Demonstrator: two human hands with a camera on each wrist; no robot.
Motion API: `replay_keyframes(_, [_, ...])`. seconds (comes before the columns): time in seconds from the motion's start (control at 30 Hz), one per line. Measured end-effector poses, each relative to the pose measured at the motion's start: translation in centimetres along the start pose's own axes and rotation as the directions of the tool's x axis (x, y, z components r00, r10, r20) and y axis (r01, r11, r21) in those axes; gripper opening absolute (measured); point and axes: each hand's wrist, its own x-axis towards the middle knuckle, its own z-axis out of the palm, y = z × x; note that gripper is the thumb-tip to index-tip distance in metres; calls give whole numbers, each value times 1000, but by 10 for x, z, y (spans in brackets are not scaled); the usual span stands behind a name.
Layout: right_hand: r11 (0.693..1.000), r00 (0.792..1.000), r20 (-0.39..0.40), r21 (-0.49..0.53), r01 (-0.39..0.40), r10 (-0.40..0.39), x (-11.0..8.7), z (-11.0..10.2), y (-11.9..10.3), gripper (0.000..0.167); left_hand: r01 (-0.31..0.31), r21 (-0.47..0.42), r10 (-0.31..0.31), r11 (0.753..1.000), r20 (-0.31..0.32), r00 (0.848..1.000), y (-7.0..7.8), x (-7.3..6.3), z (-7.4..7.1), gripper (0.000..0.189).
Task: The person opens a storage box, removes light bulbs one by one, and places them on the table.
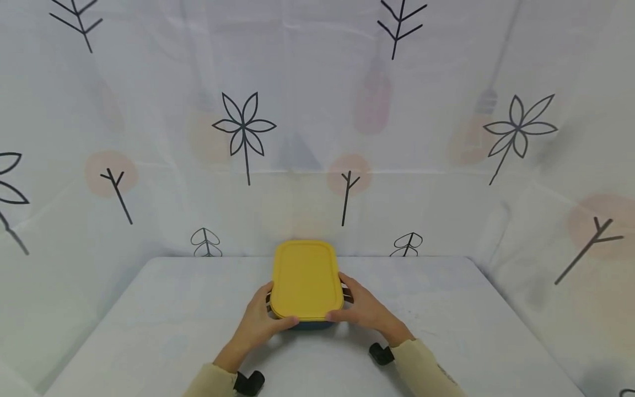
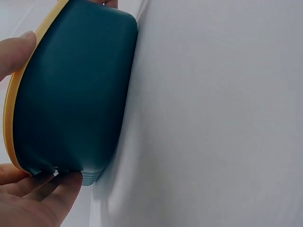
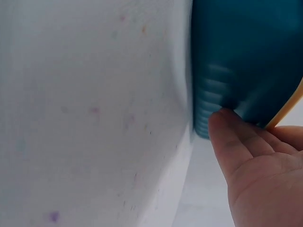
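Observation:
A food storage box with a dark teal body [image 2: 75, 90] and a yellow lid [image 1: 306, 278] sits on the white table, long side pointing away from me. My left hand [image 1: 260, 318] grips its left side, thumb at the lid's near edge and fingers along the side wall. On the other side my right hand [image 1: 364, 306] holds it the same way, thumb at the near right corner. In the right wrist view the right fingers [image 3: 232, 137] lie against the ribbed teal wall. The lid covers the box, so its inside is hidden.
The white cloth-covered table [image 1: 198, 309] reaches back to a patterned curtain [image 1: 307, 110] with leaf and flower drawings. Black wrist cameras [image 1: 250, 383] sit on both forearms, beside cream sleeves [image 1: 421, 366].

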Motion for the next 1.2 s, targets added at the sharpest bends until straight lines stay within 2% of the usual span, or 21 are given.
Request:
replay_keyframes(0.13, [1000, 1000, -6, -15, 7, -8, -1, -2, 0, 105, -6, 0, 6, 1000, 0, 1000, 0, 0, 2, 112])
replay_keyframes(0.33, [996, 998, -22, -66, 62, -64, -1, -2, -1, 102, -37, -10, 37, 999, -6, 999, 1, -1, 1, 111])
replay_keyframes(0.5, [996, 998, -30, -73, 48, -50, -2, -1, 0, 103, -61, 9, 61, 998, 3, 998, 0, -1, 0, 112])
replay_keyframes(0.77, [996, 997, -33, -59, 61, -63, -3, 1, -4, 104, -67, -32, 67, 997, 3, 998, -2, -2, 2, 113])
replay_keyframes(1.03, [994, 997, -43, -96, 57, -62, -4, 1, -3, 104, -98, -50, 97, 994, -13, 995, -2, -1, 4, 110])
replay_keyframes(1.2, [996, 997, -31, -59, 64, -66, -7, -1, -9, 103, -102, -52, 101, 993, -20, 995, -2, -1, 6, 110])
